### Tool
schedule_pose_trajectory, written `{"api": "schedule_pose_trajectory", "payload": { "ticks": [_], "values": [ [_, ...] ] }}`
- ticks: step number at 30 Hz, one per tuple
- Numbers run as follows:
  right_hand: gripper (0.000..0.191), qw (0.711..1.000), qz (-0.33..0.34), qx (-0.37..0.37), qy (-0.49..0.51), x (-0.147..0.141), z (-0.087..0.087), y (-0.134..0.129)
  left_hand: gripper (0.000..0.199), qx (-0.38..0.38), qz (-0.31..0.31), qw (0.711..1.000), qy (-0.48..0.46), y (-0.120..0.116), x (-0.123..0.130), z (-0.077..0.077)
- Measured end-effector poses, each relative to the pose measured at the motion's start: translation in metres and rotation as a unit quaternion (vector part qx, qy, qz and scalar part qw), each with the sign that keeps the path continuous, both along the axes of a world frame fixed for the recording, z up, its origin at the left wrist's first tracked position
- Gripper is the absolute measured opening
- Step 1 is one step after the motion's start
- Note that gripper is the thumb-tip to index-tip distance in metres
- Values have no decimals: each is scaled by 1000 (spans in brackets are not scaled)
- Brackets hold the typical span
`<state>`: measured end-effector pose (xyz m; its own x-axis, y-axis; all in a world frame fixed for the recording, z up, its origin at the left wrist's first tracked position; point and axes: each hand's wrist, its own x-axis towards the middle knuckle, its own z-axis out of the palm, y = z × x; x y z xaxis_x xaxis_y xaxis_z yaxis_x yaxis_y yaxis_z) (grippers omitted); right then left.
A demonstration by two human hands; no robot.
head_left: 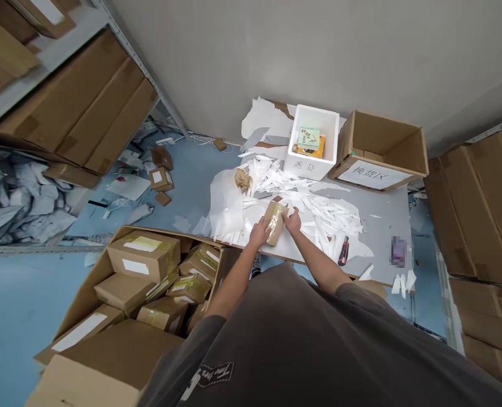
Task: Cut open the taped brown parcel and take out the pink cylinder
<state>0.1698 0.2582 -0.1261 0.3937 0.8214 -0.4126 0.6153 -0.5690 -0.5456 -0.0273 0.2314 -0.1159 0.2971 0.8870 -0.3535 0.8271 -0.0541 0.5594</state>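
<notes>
On the grey table (382,226) in front of me, against the far wall, sits most of what I work among: at the far right an open cardboard box (382,150) with a paper label on its near side, just left of it a white foam box (312,141) holding a green and a yellow packet, and spread across the middle a drift of white paper strips (319,203) with a crumpled brown wad (242,180) at its left edge. To my near left, on the blue floor, a big carton (149,282) stands full of taped brown parcels. Smaller again, a red-handled utility knife (343,251) lies on the table just right of my right forearm. Between my hands, at the near edge of the table, is the small taped parcel (275,221), tilted with one end raised: my left hand (259,233) wraps its near left side, fingers closed round it, and my right hand (294,220) presses its far right side, fingers curled against the tape. The tape looks glossy, so I judge the parcel could slide out of my grip, and because it sits so near the table's edge it could drop towards the floor. The loose strips under it may let it skate, and my right arm could knock the knife off the near edge.
</notes>
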Motion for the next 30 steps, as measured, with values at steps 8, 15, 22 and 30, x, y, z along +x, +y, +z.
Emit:
{"api": "schedule_pose_trajectory", "payload": {
  "ticks": [8,15,22,30],
  "values": [
    [114,998,-35,27,35,-48,-4,-64,69,0,115,990,-79,5,-38,-13],
    [81,937,-192,87,277,-13,-9,-75,36,107,-167,980,-3,8,-26,-12],
    [49,873,-304,89,371,1,-30,-105,47,4,-219,974,-59,9,-19,-1],
    [19,983,-81,151,-70,4,-13,-98,51,31,-292,956,2,1,-30,-8]
  ]
}}
